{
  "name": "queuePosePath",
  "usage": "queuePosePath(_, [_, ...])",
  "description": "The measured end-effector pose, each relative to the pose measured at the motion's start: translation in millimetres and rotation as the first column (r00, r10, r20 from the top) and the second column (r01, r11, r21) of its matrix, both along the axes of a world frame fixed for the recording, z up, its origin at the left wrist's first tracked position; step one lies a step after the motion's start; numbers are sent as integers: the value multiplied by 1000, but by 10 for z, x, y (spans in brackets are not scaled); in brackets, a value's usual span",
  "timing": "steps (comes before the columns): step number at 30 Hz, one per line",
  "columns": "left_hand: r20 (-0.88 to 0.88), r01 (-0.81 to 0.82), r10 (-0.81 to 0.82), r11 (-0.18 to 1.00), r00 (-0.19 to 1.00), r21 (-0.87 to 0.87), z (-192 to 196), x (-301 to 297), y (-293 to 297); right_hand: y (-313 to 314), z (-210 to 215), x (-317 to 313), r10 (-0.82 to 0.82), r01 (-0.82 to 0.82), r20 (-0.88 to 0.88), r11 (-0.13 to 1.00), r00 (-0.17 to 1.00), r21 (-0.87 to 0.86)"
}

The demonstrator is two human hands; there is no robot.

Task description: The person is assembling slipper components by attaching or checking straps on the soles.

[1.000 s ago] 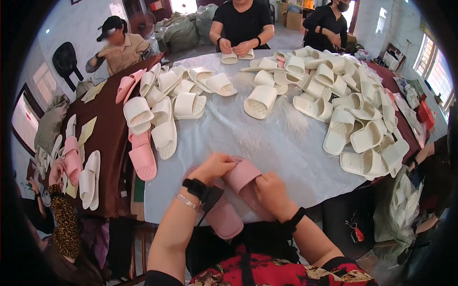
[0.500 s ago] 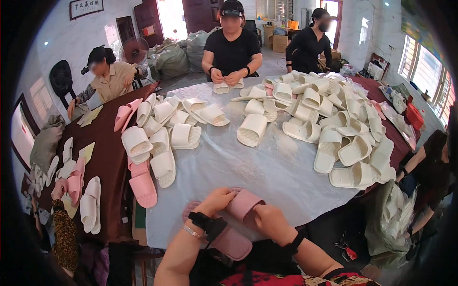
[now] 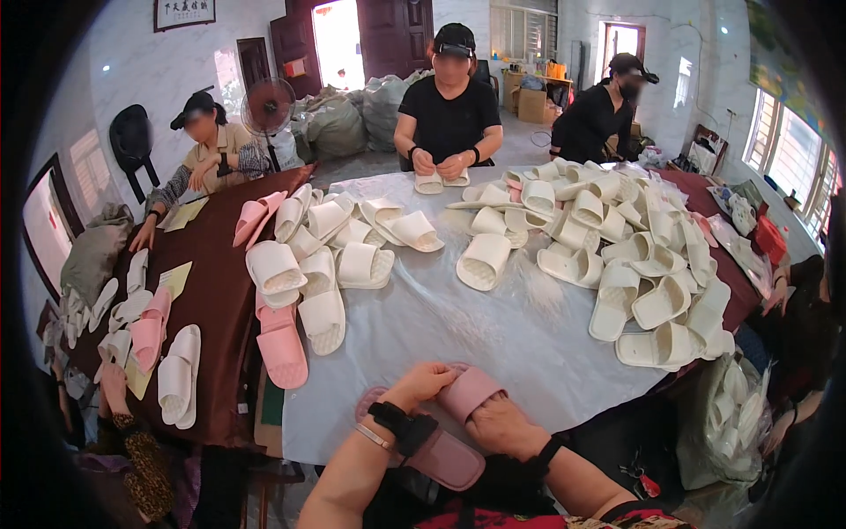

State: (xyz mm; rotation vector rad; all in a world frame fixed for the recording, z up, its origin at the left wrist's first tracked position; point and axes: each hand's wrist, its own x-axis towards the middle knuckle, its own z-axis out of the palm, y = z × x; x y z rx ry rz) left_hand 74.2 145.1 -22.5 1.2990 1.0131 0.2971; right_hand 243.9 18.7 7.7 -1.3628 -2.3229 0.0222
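Above the near edge of the table I hold a dusty-pink slide slipper (image 3: pixel 474 392) with a broad strap. My left hand (image 3: pixel 425 383) is closed on its far left side, beside the strap. My right hand (image 3: pixel 507 425) reaches into the strap's near opening, its fingertips hidden inside, and grips the slipper there. A second dusty-pink slipper (image 3: pixel 449 460) lies beneath my left wrist, partly covered by the forearm and the dark wristband. It sits at the table edge, its toe pointing toward me.
A big heap of cream slippers (image 3: pixel 608 234) covers the table's right side, with a smaller pile (image 3: pixel 339 238) at the left. A lone cream slipper (image 3: pixel 484 262) stands mid-table on clear plastic sheeting. Co-workers surround the table; one person (image 3: pixel 448 123) handles slippers opposite me.
My right hand has pushed further into the slipper's strap opening, while my left keeps hold of its side. The whole view has shifted slightly. A co-worker's hand at left has moved off a pink slipper.
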Motion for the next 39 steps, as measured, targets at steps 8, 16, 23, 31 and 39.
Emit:
queuePosePath(8, [-75,-15,14,1000,997,-9,355,78,-108,141,-144,25,70,-94,-277,993,958,-77])
queuePosePath(16, [-81,-19,20,1000,997,11,498,77,-168,104,47,-21,-6,-22,-119,973,993,-229])
queuePosePath(23, [-93,-38,43,998,995,59,370,101,-143,206,-333,69,49,-84,-122,947,991,-309])
queuePosePath(31, [-189,-34,31,999,981,-12,347,68,-126,208,-192,44,78,-105,-110,956,991,-275])
queuePosePath(39, [-68,-67,72,996,995,64,396,16,-176,122,-75,37,54,-76,-69,924,996,-374])
